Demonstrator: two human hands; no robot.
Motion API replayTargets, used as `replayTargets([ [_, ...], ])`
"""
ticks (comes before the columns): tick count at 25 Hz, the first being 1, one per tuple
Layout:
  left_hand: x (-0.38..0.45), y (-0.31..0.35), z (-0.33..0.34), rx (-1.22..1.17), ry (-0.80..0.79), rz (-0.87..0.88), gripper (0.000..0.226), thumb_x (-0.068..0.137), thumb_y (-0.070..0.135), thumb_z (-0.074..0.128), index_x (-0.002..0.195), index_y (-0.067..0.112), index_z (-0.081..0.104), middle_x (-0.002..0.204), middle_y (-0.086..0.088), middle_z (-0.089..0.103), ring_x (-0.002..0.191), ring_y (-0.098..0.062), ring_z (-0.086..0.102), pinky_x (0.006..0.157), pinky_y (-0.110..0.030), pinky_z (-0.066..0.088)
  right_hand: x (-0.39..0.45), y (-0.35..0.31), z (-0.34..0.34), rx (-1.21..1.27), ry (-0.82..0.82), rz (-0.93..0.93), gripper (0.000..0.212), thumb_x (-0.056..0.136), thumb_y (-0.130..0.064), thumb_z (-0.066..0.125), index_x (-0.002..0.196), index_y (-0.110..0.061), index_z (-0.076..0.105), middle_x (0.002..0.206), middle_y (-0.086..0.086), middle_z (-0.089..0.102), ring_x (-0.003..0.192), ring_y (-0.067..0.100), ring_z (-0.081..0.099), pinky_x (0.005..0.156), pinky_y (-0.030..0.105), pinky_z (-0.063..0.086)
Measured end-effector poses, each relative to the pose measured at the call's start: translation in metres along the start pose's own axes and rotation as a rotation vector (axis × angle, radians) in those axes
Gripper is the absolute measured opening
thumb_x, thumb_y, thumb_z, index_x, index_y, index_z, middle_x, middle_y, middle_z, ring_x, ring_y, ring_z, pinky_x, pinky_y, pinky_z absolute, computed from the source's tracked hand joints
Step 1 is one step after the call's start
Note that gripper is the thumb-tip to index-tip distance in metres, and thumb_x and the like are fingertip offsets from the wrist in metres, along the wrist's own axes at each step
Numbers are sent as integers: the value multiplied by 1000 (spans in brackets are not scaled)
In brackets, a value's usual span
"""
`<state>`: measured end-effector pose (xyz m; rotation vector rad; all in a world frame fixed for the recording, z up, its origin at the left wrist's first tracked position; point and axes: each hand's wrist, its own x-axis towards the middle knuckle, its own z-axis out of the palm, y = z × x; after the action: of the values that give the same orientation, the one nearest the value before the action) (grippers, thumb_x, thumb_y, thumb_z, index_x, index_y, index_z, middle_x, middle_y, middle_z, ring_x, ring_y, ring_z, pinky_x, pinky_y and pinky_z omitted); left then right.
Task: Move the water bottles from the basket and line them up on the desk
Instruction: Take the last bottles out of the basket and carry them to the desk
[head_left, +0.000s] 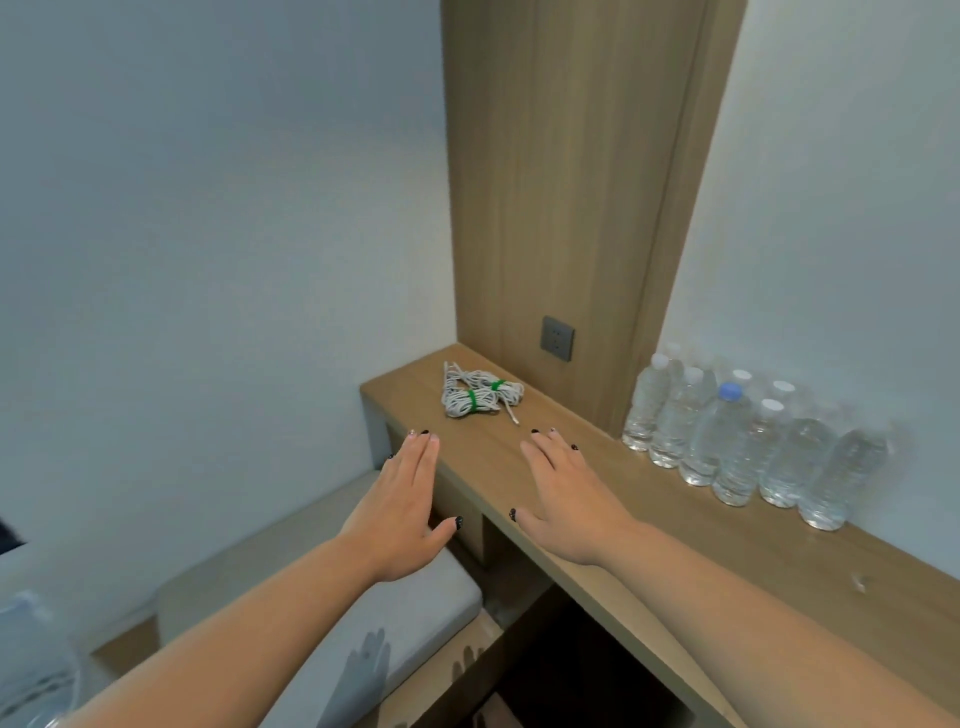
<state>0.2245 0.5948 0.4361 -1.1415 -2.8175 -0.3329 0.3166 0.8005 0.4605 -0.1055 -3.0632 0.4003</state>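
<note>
Several clear water bottles with white caps, one with a blue cap, stand in a row along the wall at the right of the wooden desk. My left hand is flat and open, hovering over the desk's left front edge with nothing in it. My right hand is also flat and open over the desk top, left of the bottles and not touching them. At the bottom left corner a blurred pale object shows; whether it is the basket I cannot tell.
A bundle of white cord with green ties lies at the desk's far left end. A grey wall socket sits on the wooden panel behind it. A grey cushioned seat stands below the desk at the left.
</note>
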Motion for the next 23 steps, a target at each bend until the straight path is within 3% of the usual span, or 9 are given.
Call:
replayTargets([
  [6, -83, -83, -3, -35, 28, -226, 93, 95, 53, 43, 153, 8, -14, 164, -6, -12, 150, -19, -16, 122, -34, 0, 37, -84, 42, -10, -115, -174, 80, 96, -41, 51, 156, -11, 7, 165, 5, 2, 152, 24, -7, 123, 41, 4],
  [15, -228, -248, -1, -91, 58, -563, 97, 94, 54, 46, 153, 6, -13, 163, -9, -11, 149, -20, -18, 118, -29, -7, 99, -275, 119, -39, -259, -449, 81, 97, -41, 49, 156, -8, 4, 165, 7, -2, 151, 22, -9, 123, 38, 0],
  [20, -290, -351, 2, -140, 34, -655, 96, 94, 53, 47, 153, 5, -11, 164, -9, -10, 149, -22, -17, 116, -28, -10, 143, -389, 174, -32, -326, -488, 79, 97, -41, 48, 156, -9, 5, 165, 6, -2, 151, 21, -9, 123, 38, 2],
  [23, -322, -416, 8, -194, -1, -703, 103, 85, 66, 37, 154, 5, -10, 164, -7, -9, 150, -22, -15, 116, -26, -9, 165, -449, 217, 6, -381, -495, 80, 97, -41, 48, 156, -10, 5, 165, 6, -3, 151, 21, -10, 123, 36, 2],
])
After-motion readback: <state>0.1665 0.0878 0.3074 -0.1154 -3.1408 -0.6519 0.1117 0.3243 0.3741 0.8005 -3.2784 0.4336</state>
